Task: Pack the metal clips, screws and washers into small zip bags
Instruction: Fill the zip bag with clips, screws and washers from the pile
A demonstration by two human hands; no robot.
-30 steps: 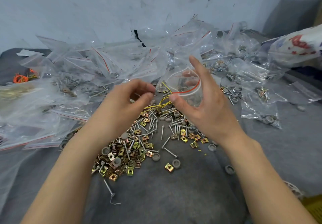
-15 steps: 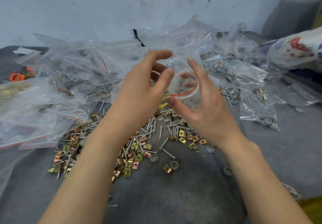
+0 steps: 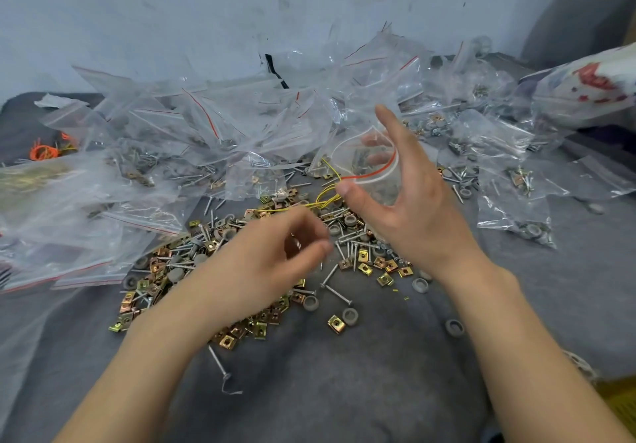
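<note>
- The right hand (image 3: 409, 212) kept its grip on a small clear zip bag with a red seal line (image 3: 370, 163), holding the mouth open with the thumb in front and the fingers behind.
- Below-left of that grip, the left hand (image 3: 275, 260) hovered curled; too blurred to tell if it pinched anything.
- Beneath both, brass-coloured square metal clips (image 3: 364, 267), silver screws (image 3: 339, 294) and grey round washers (image 3: 311, 303) lay loose, so much was left to pack.
- Beyond the grip, filled clear bags (image 3: 516, 181) showed some packing was done.

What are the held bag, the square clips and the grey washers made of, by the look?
Zip bag in the right hand: thin clear glossy plastic; fingers show through. Square clips: metal, probably plated, shiny gold-to-copper tint. Grey washers: matte, no glint, perhaps rubber or plastic; unsure.
</note>
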